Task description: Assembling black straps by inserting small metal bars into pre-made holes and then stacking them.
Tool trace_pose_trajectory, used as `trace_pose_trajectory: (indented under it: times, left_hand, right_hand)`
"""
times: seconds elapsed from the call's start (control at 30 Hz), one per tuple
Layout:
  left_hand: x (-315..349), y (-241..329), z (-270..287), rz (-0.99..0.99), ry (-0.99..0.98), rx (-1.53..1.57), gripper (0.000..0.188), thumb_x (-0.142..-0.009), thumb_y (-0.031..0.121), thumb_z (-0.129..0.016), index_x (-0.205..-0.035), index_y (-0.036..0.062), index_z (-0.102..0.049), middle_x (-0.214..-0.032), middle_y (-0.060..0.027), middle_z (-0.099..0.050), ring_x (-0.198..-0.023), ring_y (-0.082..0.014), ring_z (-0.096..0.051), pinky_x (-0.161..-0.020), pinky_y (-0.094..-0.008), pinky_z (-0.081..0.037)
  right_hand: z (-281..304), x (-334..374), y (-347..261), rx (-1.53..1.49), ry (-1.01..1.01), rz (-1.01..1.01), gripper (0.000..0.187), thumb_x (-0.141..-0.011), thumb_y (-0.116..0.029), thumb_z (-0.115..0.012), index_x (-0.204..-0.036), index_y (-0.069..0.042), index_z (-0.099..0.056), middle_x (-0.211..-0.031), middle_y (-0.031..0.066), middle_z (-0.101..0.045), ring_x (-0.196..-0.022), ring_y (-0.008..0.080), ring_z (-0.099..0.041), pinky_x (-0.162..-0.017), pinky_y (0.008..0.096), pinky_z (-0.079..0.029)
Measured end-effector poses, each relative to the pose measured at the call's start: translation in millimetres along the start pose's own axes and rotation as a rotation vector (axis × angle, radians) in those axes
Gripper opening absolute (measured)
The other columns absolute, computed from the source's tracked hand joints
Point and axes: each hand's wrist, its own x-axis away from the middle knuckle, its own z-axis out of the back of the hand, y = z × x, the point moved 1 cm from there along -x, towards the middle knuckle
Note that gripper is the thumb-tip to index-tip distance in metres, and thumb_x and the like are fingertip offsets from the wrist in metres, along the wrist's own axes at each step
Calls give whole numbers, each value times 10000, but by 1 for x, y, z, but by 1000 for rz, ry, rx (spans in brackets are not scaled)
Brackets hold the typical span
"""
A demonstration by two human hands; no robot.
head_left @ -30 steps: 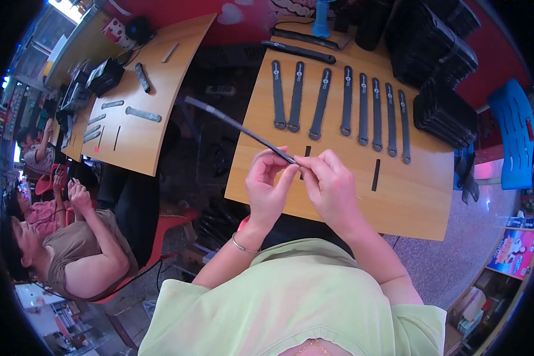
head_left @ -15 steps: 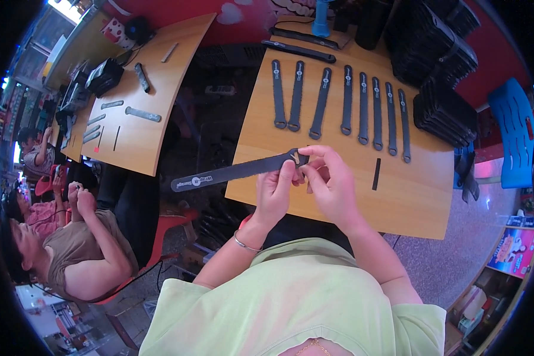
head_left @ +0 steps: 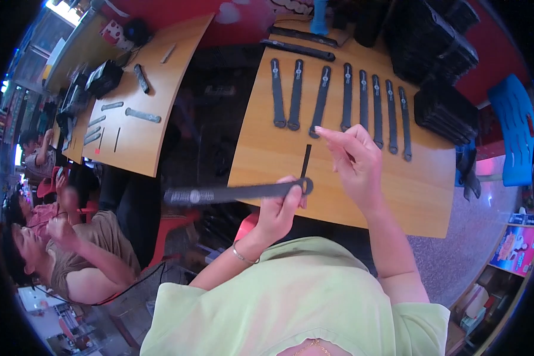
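Left hand (head_left: 279,210) pinching dark strap (head_left: 237,194) near holed end; strap juts left past table (head_left: 391,199) edge. Right hand (head_left: 362,160) above table, fingers bent, hiding lower ends of some laid-out straps (head_left: 347,95); can't tell if gripping anything. Thin dark strip (head_left: 307,155) between hands. Black stack (head_left: 444,113) crowds table's right side; blue chair (head_left: 512,136) beyond. Seated person (head_left: 95,252) at left.
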Motion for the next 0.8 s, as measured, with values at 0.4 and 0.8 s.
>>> trace_pose_trajectory:
  times: [0.4,0.8]
  left_hand:
    - [-25,11,7,204,224,556,394,-985,247,-436,-617,110,-394,-603,-11,-459,-594,-135,-484,-546,-249,-361]
    - [-26,14,3,205,202,570,403,-986,262,-434,-616,106,-404,-602,-18,-469,-574,-132,-486,-539,-243,-374]
  right_hand:
    - [0,31,-17,204,-79,150,274,-730,5,-706,-968,-131,-701,-713,21,-502,-562,141,-536,-474,283,-424]
    - [-6,33,-21,288,-46,224,265,-714,2,-701,-951,-116,-705,-712,18,-515,-566,138,-552,-476,276,-435]
